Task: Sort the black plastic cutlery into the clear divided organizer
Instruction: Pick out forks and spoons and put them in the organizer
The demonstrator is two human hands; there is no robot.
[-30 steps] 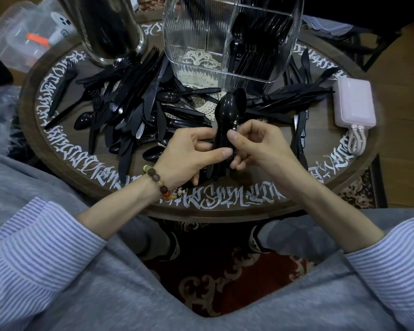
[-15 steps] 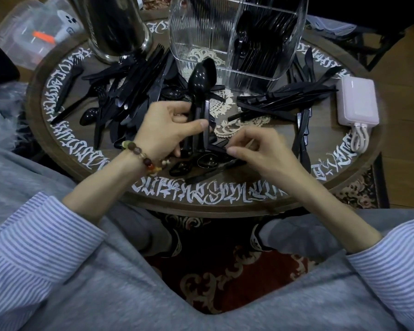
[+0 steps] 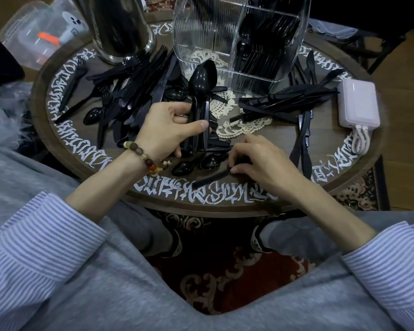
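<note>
While the left hand grips glossy black spoons upright, the right hand pinches a handle.

- Wore a grey sweatshirt, sleeves pushed up the forearms.
- Showed blue-and-white striped shirt cuffs from under both grey sleeves.
- Carried a beaded bracelet on the left wrist: brown, tan and cream beads, one orange-red.
- Had bare hands, left hand and right hand, without rings.
- Wore grey trousers and dark patterned shoes.
</note>
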